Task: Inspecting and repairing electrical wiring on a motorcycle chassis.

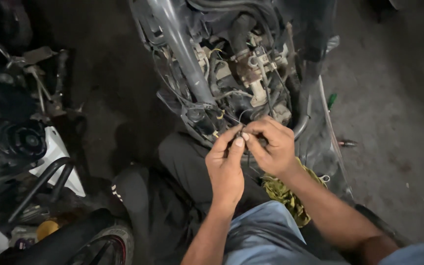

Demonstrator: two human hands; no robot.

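Note:
My left hand [225,164] and my right hand [272,145] meet just below the exposed engine and frame of a motorcycle [231,64]. Both pinch a thin dark wire [242,128] between thumb and fingertips; the wire runs up into the bundle of cables and connectors. The grey frame tube [180,46] slants down to the left of my hands. A yellow-green rag [283,192] lies under my right wrist. My knees in blue trousers [266,235] show at the bottom.
Black cloth [172,196] covers the ground by my legs. Another bike's tyre [106,243], white panel [57,159] and loose parts crowd the left. A green-handled tool [331,101] and a small screwdriver [347,143] lie on the concrete floor at right.

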